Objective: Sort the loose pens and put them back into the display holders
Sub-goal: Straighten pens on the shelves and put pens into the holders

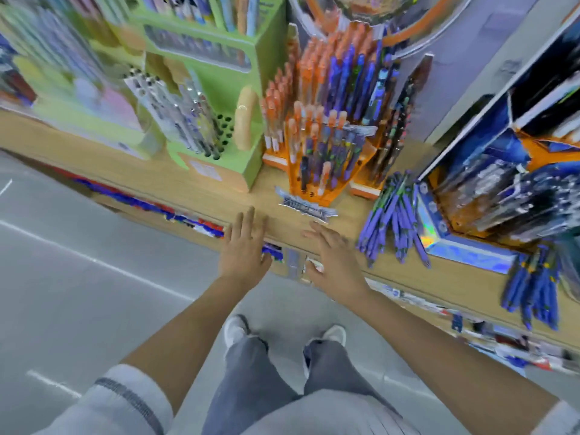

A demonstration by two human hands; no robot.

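Reaching over the shelf's [216,196] front edge, left hand [244,246] and right hand [335,262] are apart, fingers spread, gripping nothing. Loose purple pens [392,221] lie heaped just right of the right hand, with a second heap [533,287] farther right by the front edge. The orange display holder [326,158] stands behind the hands, the green holder [219,120] left of it, and the blue display box [470,255] between the heaps.

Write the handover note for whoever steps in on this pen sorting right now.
Left hand: open, holding nothing, at the front edge of the shelf.
Right hand: open, holding nothing, beside it.
Pens: first pile of loose purple pens lies on the shelf, right of the orange holder; second pile lies farther right.
Done: neither pile is picked up yet.
Left: sort both piles into the holders.
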